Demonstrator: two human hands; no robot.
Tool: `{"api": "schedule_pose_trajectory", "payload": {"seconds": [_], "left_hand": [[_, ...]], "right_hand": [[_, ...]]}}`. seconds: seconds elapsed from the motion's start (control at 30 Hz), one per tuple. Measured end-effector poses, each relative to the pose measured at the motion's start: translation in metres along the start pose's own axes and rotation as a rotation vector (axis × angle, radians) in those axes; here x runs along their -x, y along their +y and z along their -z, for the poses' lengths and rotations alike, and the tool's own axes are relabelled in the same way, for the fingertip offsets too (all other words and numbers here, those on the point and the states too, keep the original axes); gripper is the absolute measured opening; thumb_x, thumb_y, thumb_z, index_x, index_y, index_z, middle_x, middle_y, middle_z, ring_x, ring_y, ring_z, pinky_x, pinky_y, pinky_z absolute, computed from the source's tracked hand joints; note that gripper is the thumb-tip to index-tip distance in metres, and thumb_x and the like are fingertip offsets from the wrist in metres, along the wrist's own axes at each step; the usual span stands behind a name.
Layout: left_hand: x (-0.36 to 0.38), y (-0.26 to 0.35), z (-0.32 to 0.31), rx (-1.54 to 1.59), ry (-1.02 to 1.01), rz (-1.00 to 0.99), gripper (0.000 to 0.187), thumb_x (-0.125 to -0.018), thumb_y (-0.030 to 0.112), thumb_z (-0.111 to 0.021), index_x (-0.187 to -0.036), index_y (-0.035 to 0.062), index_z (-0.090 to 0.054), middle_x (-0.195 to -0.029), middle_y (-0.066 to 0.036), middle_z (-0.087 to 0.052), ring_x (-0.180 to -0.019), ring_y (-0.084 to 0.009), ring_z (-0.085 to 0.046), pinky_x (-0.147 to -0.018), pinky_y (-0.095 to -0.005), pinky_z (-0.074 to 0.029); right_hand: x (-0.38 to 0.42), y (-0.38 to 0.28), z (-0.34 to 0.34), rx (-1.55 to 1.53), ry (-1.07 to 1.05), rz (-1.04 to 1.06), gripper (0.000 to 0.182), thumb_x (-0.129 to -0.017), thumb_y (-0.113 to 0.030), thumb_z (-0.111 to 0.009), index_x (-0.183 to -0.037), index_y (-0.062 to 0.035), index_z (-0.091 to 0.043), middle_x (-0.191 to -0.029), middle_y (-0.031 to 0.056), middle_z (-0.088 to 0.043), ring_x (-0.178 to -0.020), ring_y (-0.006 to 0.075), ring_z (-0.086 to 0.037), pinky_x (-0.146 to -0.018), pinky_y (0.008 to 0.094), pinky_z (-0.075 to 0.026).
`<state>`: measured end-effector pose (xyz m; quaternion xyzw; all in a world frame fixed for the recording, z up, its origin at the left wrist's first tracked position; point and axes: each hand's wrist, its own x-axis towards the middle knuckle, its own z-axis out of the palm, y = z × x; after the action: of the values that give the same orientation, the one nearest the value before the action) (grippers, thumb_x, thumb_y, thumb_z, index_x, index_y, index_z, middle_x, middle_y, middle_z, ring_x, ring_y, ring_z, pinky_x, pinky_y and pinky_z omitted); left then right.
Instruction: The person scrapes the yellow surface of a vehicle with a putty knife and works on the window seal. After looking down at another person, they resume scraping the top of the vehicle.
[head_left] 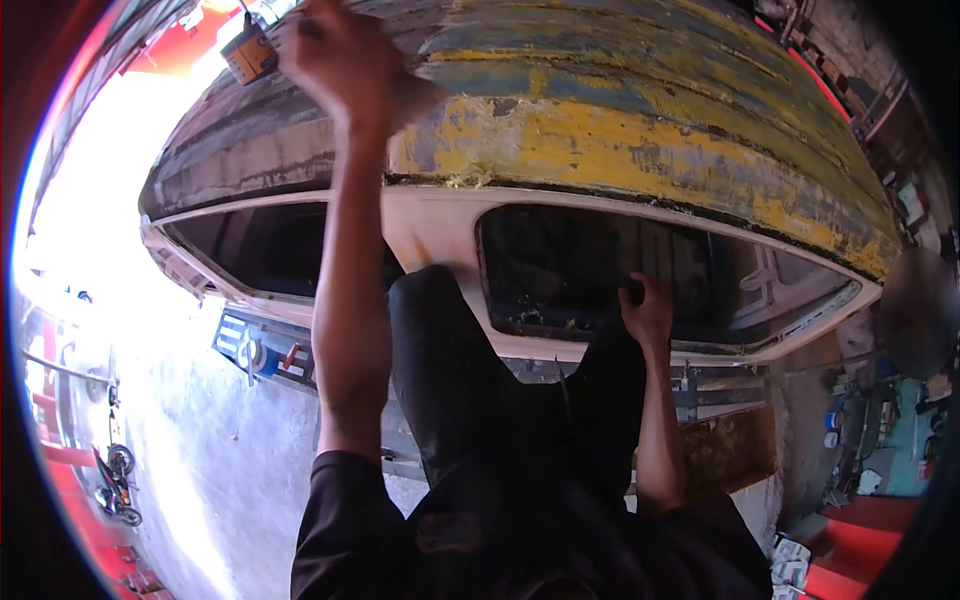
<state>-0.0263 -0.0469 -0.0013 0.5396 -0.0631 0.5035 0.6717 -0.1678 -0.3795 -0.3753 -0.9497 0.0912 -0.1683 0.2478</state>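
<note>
My left hand point(340, 60) is raised against the worn yellow and grey painted roof point(620, 120) of a vehicle body. It is blurred, and whether it holds anything does not show. A small orange object point(248, 55) sits just left of it on the roof. Lower down, my right hand point(648, 312) grips the lower edge of a white window frame point(560, 345), fingers curled over it. My legs in black trousers point(470, 400) press against the white pillar point(430, 235) between two window openings.
The vehicle shell stands on a metal frame point(720, 395) above a concrete floor point(200, 450). A parked motorbike point(118, 485) is at the lower left. Shelves and clutter point(870, 440) fill the right side, with red surfaces point(850, 570) below.
</note>
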Motion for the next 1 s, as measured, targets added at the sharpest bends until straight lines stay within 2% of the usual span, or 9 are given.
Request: {"api": "schedule_pose_trajectory", "payload": {"seconds": [0.03, 0.1, 0.17, 0.3, 0.6, 0.73, 0.83, 0.87, 1.0], "left_hand": [[0.003, -0.006, -0.003, -0.058, -0.017, 0.006, 0.043, -0.108, 0.04, -0.05, -0.079, 0.008, -0.05, -0.054, 0.001, -0.042, -0.041, -0.0112, -0.043, -0.036, -0.0284, -0.032], [-0.012, 0.005, 0.014, 0.58, -0.278, 0.341, 0.041, -0.107, 0.039, -0.051, -0.084, 0.0063, -0.055, -0.054, 0.001, -0.043, -0.039, -0.0109, -0.041, -0.035, -0.0293, -0.031], [-0.023, 0.02, 0.006, -0.027, 0.066, 0.115, 0.038, -0.107, 0.038, -0.052, -0.088, 0.0058, -0.058, -0.054, 0.001, -0.043, -0.038, -0.01, -0.04, -0.034, -0.0296, -0.03], [-0.005, -0.013, -0.006, -0.087, 0.009, -0.169, 0.04, -0.107, 0.034, -0.053, -0.077, 0.0071, -0.054, -0.054, 0.001, -0.044, -0.039, -0.0103, -0.04, -0.036, -0.029, -0.031], [-0.007, -0.015, -0.004, 0.031, 0.036, 0.058, 0.034, -0.107, 0.036, -0.056, -0.085, 0.0095, -0.056, -0.056, 0.003, -0.044, -0.04, -0.0078, -0.04, -0.035, -0.0274, -0.031], [-0.043, -0.026, 0.025, 0.069, -0.013, 0.048, 0.04, -0.107, 0.036, -0.051, -0.082, 0.0041, -0.049, -0.061, -0.011, -0.055, -0.042, -0.0202, -0.05, -0.034, -0.0356, -0.039], [-0.073, -0.09, 0.037, 0.438, -0.013, 0.05, 0.033, -0.106, 0.028, -0.052, -0.084, 0.0035, -0.049, -0.06, -0.011, -0.056, -0.038, -0.019, -0.048, -0.033, -0.035, -0.038], [-0.009, -0.027, 0.006, 0.114, 0.073, 0.1, 0.026, -0.103, 0.023, -0.054, -0.086, 0.0038, -0.049, -0.06, -0.011, -0.057, -0.038, -0.0182, -0.049, -0.033, -0.0343, -0.039], [-0.017, -0.009, 0.018, 0.153, 0.056, 0.073, 0.024, -0.102, 0.022, -0.056, -0.087, 0.0051, -0.049, -0.06, -0.009, -0.057, -0.039, -0.0173, -0.048, -0.034, -0.0334, -0.04]], "right_hand": [[0.0, 0.0, 0.0, -0.003, -0.003, -0.008, 0.041, -0.088, -0.033, -0.076, -0.122, -0.0134, -0.068, -0.122, 0.014, -0.066, -0.12, 0.0378, -0.059, -0.103, 0.0489, -0.047], [-0.002, 0.001, -0.001, -0.006, 0.01, 0.017, 0.041, -0.088, -0.034, -0.075, -0.122, -0.0135, -0.067, -0.123, 0.0145, -0.066, -0.12, 0.0383, -0.06, -0.103, 0.049, -0.047], [0.0, 0.003, -0.001, -0.011, 0.012, 0.012, 0.041, -0.088, -0.034, -0.075, -0.122, -0.0134, -0.067, -0.123, 0.0149, -0.066, -0.119, 0.0388, -0.06, -0.102, 0.049, -0.048], [0.001, -0.001, -0.004, -0.007, -0.018, -0.019, 0.042, -0.088, -0.034, -0.075, -0.123, -0.0127, -0.067, -0.122, 0.0153, -0.066, -0.119, 0.0394, -0.06, -0.102, 0.0492, -0.048], [0.0, 0.0, -0.007, -0.012, 0.005, 0.016, 0.041, -0.087, -0.032, -0.076, -0.121, -0.0108, -0.068, -0.122, 0.0168, -0.066, -0.118, 0.0397, -0.06, -0.101, 0.0488, -0.049], [-0.003, 0.001, -0.006, -0.033, 0.026, 0.042, 0.04, -0.087, -0.033, -0.076, -0.119, -0.0106, -0.067, -0.119, 0.016, -0.066, -0.115, 0.0402, -0.06, -0.101, 0.0501, -0.048], [-0.001, -0.002, -0.008, -0.001, 0.056, 0.025, 0.039, -0.086, -0.032, -0.076, -0.117, -0.0105, -0.068, -0.117, 0.015, -0.066, -0.114, 0.0398, -0.061, -0.099, 0.05, -0.048], [0.0, -0.004, -0.008, 0.001, 0.042, 0.019, 0.039, -0.086, -0.032, -0.077, -0.117, -0.0108, -0.068, -0.118, 0.0149, -0.066, -0.114, 0.0396, -0.061, -0.099, 0.05, -0.048], [-0.004, -0.005, -0.003, -0.02, 0.019, 0.026, 0.04, -0.085, -0.032, -0.077, -0.118, -0.012, -0.068, -0.12, 0.0148, -0.065, -0.116, 0.0383, -0.06, -0.099, 0.0499, -0.048]]}}
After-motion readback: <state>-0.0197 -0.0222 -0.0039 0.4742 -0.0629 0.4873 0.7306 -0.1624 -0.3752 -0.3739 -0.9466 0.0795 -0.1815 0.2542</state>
